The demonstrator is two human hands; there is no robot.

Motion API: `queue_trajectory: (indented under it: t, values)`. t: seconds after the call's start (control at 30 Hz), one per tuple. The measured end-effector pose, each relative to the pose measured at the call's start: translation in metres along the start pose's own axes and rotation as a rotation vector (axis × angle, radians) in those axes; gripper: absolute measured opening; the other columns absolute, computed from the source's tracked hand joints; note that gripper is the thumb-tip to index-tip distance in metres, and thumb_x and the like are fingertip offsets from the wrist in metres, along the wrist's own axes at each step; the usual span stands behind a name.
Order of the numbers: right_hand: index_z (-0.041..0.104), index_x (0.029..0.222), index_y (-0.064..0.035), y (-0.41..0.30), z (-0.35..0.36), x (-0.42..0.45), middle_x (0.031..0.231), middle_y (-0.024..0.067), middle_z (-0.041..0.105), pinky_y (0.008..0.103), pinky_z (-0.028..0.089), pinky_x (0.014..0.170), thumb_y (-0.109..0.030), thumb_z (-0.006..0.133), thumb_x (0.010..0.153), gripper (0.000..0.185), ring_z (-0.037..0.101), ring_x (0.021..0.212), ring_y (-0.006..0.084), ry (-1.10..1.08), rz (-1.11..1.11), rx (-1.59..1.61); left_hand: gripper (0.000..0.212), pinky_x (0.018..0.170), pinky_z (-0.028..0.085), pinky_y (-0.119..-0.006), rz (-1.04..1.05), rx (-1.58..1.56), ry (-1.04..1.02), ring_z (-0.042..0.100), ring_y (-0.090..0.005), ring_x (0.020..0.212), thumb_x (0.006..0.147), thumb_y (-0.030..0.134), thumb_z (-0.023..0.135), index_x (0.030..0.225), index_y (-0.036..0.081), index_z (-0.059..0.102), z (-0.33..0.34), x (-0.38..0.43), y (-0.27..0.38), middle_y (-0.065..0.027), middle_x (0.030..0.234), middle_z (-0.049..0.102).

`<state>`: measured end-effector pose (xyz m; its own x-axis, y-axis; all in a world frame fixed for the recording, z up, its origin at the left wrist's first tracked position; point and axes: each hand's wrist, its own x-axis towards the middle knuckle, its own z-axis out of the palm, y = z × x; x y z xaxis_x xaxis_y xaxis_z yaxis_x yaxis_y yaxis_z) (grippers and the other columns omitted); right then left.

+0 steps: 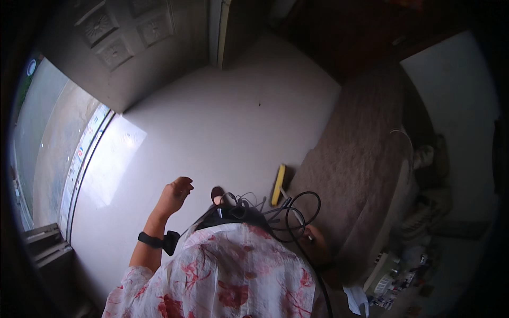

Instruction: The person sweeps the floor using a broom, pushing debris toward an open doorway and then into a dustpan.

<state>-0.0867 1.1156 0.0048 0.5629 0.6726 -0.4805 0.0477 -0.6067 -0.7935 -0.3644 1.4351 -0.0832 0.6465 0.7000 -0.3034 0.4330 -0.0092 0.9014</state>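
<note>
My left hand (177, 194) hangs in the air over the pale floor, its fingers loosely curled and nothing in them. A black strap with a small box (170, 243) circles that forearm. At my other side, in shadow, my right hand (316, 240) grips the light handle (295, 212) of a broom. The broom's yellow head (279, 185) rests on the floor close to a brown covered piece of furniture. Black cables (308, 198) loop out from a black pouch (234, 214) at my waist and partly cross the handle.
A shoe tip (216, 194) shows below me. On the left, a panelled door (115, 47) stands beside a threshold (89, 151) with daylight outside. The brown cover (354, 151) runs along the right, with clutter (391, 282) at lower right. A small dark speck (259, 104) lies on the floor.
</note>
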Motion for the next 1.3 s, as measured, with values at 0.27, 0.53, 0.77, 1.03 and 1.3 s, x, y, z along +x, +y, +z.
queue_trajectory:
  t: [0.27, 0.53, 0.77, 1.03, 1.3]
  values:
    - [0.051, 0.089, -0.0026, 0.015, -0.020, 0.048, 0.075, 0.0008, 0.047, 0.0175, 0.038, 0.055, -0.012, 0.048, 0.083, 0.011, 0.046, 0.067, 0.0067, -0.014, 0.277, 0.635, 0.021, 0.067, 0.048, -0.027, -0.007, 0.006, -0.038, 0.059, -0.0184, 0.078, 0.078, -0.008, 0.047, 0.098, -0.002, 0.050, -0.006, 0.057, 0.017, -0.0112, 0.082, 0.060]
    - [0.053, 0.089, -0.0014, 0.049, -0.048, 0.146, 0.077, 0.0038, 0.050, 0.0157, 0.040, 0.055, -0.010, 0.049, 0.083, 0.011, 0.049, 0.070, 0.0067, -0.204, 0.230, 1.038, 0.023, 0.069, 0.049, -0.027, -0.011, 0.017, 0.002, 0.061, -0.0198, 0.080, 0.076, -0.008, 0.050, 0.099, -0.002, 0.050, -0.016, 0.133, 0.044, -0.0120, 0.083, 0.062]
    - [0.053, 0.085, -0.0029, -0.008, -0.084, 0.221, 0.067, 0.0036, 0.049, 0.0174, 0.040, 0.045, -0.014, 0.047, 0.084, 0.013, 0.047, 0.053, 0.0088, 0.019, 0.471, 0.816, 0.024, 0.068, 0.049, -0.027, 0.014, 0.126, 0.030, 0.060, -0.0193, 0.079, 0.076, -0.008, 0.049, 0.099, -0.002, 0.050, -0.029, 0.201, 0.092, -0.0124, 0.083, 0.061]
    - [0.046, 0.074, -0.0116, 0.011, -0.103, 0.301, 0.053, -0.0005, 0.037, 0.0196, 0.030, 0.032, -0.022, 0.039, 0.089, 0.020, 0.036, 0.038, 0.0092, -0.236, 0.735, 1.258, 0.024, 0.066, 0.049, -0.028, 0.028, 0.103, 0.009, 0.060, -0.0199, 0.076, 0.075, -0.009, 0.049, 0.098, -0.003, 0.051, -0.029, 0.278, 0.116, -0.0130, 0.083, 0.060]
    - [0.043, 0.071, -0.0125, -0.080, -0.103, 0.363, 0.051, -0.0018, 0.034, 0.0171, 0.025, 0.028, -0.017, 0.040, 0.088, 0.018, 0.031, 0.034, 0.0085, -0.020, 0.608, 1.171, 0.023, 0.064, 0.049, -0.027, 0.180, 0.051, -0.054, 0.060, -0.0194, 0.075, 0.075, -0.009, 0.050, 0.098, -0.002, 0.052, -0.026, 0.402, 0.112, -0.0115, 0.082, 0.060]
